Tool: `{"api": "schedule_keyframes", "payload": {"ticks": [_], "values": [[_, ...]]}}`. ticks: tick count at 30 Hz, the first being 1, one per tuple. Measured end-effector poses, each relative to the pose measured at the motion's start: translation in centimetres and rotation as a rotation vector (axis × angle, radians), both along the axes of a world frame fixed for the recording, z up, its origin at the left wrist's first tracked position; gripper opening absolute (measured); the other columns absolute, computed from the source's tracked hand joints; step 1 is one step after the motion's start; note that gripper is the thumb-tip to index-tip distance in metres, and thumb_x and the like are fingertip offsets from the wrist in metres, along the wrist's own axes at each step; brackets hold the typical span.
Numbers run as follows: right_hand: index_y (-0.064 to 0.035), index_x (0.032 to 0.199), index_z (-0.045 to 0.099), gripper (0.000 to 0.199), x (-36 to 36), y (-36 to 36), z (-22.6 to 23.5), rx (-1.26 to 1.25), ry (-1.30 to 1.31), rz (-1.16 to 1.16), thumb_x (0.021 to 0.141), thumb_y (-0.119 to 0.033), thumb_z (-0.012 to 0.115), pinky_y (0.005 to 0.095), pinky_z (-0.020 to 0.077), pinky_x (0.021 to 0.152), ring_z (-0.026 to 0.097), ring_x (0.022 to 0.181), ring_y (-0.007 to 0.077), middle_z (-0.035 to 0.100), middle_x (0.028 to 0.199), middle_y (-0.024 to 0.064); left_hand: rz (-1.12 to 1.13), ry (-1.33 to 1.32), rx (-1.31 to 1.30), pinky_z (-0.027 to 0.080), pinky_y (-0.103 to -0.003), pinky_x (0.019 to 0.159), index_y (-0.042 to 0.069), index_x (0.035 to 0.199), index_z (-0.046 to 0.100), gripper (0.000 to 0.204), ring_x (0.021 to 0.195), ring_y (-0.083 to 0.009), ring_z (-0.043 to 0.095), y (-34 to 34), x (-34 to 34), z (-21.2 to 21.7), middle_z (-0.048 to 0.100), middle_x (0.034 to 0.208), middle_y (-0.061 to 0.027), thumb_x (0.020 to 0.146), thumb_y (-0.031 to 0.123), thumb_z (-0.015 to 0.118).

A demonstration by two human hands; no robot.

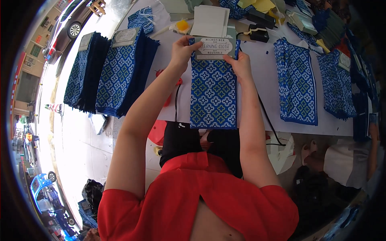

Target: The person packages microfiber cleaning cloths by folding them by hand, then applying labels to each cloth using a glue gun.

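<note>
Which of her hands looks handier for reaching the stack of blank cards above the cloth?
Probably the left hand: it grips the label card's upper corner, right under the white card stack. The right hand sits lower on the cloth.

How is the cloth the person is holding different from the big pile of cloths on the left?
The held cloth is one thin bundle, lying flat in front of the person; the left pile is a thick stack that shows many dark blue edges. The left hand and right hand grip the held cloth's card label; no hand touches the left pile. Both have the same blue tile pattern and a grey-green card on top.
</note>
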State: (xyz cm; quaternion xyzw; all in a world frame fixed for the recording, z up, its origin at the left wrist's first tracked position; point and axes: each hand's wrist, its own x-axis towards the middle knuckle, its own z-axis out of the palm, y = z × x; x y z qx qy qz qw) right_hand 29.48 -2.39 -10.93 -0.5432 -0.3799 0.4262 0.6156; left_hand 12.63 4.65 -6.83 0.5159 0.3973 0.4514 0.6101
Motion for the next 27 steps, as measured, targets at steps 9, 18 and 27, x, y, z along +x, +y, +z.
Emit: {"api": "schedule_keyframes", "payload": {"ticks": [9, 18, 27], "values": [[0.0034, 0.091, 0.06, 0.018, -0.1, -0.3, 0.8, 0.01, 0.217, 0.055, 0.073, 0.0, 0.062, 0.0239, 0.0472, 0.062, 0.059, 0.068, 0.0134, 0.063, 0.084, 0.0109, -0.098, -0.167, -0.177, 0.044, -0.025, 0.066, 0.007, 0.09, 0.056, 0.02, 0.075, -0.0131, 0.057, 0.5, -0.9, -0.1, 0.06, 0.08, -0.0046, 0.073, 0.006, 0.067], [0.0035, 0.094, 0.059, 0.021, -0.4, -1.3, 2.3, 0.033, 0.158, 0.099, 0.074, -0.004, 0.063, 0.0232, 0.0465, 0.066, 0.059, 0.073, 0.0131, 0.063, 0.085, 0.0105, -0.144, -0.031, -0.235, 0.048, -0.026, 0.072, 0.001, 0.096, 0.056, 0.028, 0.079, -0.0158, 0.06, -1.3, -1.5, 0.6, 0.061, 0.087, -0.0089, 0.073, 0.01, 0.068], [0.0022, 0.093, 0.061, 0.029, 0.8, -0.1, 3.6, 0.084, 0.213, -0.059, 0.082, -0.025, 0.059, 0.0223, 0.0414, 0.067, 0.054, 0.072, 0.0095, 0.062, 0.082, 0.005, -0.175, -0.136, -0.159, 0.049, -0.024, 0.064, -0.001, 0.09, 0.06, 0.018, 0.068, -0.0142, 0.061, -1.6, -1.4, 1.1, 0.063, 0.08, -0.0098, 0.073, 0.004, 0.065]]}}
